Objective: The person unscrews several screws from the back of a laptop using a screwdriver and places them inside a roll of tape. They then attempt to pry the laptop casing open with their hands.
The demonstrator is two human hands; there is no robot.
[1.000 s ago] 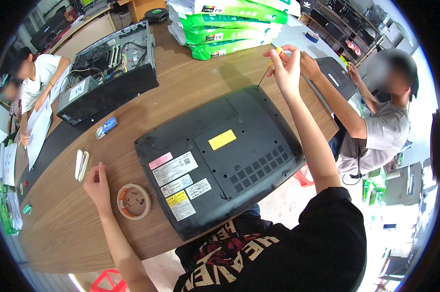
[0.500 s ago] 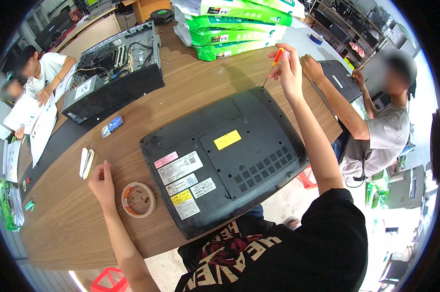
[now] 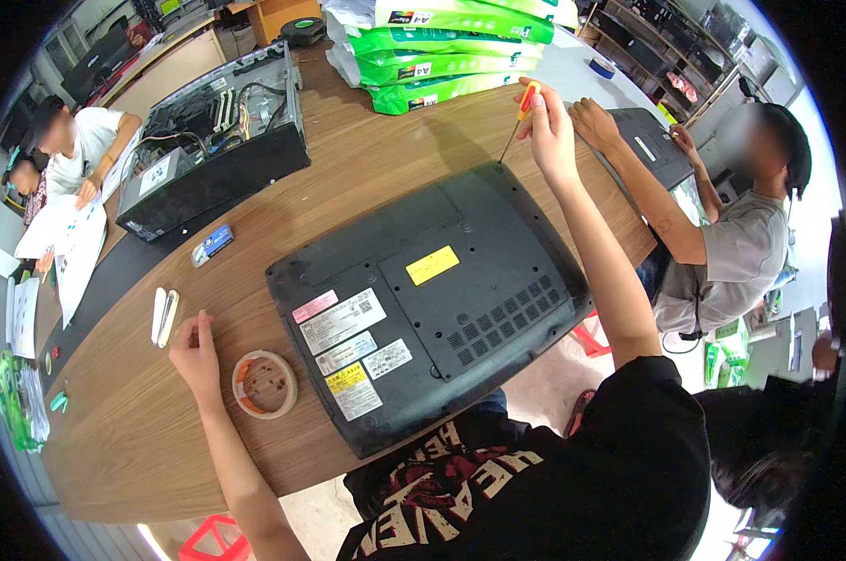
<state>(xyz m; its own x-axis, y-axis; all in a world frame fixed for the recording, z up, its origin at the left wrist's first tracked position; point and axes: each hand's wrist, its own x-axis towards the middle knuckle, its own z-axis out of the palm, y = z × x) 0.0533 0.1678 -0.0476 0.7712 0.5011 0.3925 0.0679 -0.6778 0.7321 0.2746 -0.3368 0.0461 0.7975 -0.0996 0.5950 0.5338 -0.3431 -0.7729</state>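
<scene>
A black laptop point(image 3: 414, 327) lies upside down on the wooden table before me, its underside bearing several labels and a vent grille. My right hand point(image 3: 549, 136) grips a thin screwdriver point(image 3: 526, 107) with an orange and yellow handle, tilted, its tip at the laptop's far corner. Left of the laptop, my left hand point(image 3: 195, 353) rests at the table with curled fingers; whether anything is inside them is hidden. Close beside it sits a tape roll point(image 3: 290, 393) with small dark screws lying inside its ring. A white-handled folded tool point(image 3: 165, 316) lies just beyond that hand.
An opened computer case point(image 3: 217, 182) stands far left, with a small blue box point(image 3: 214, 245) nearer. Green paper packs point(image 3: 442, 70) are stacked at the back. At right, a co-worker's arm point(image 3: 647, 192) reaches to another dark laptop point(image 3: 647, 145). Another person holds papers point(image 3: 77, 234) at left.
The view has shifted slightly. My right fingers have moved a little on the screwdriver handle, its tip staying at the same corner. Dark hair has come into view at lower right.
</scene>
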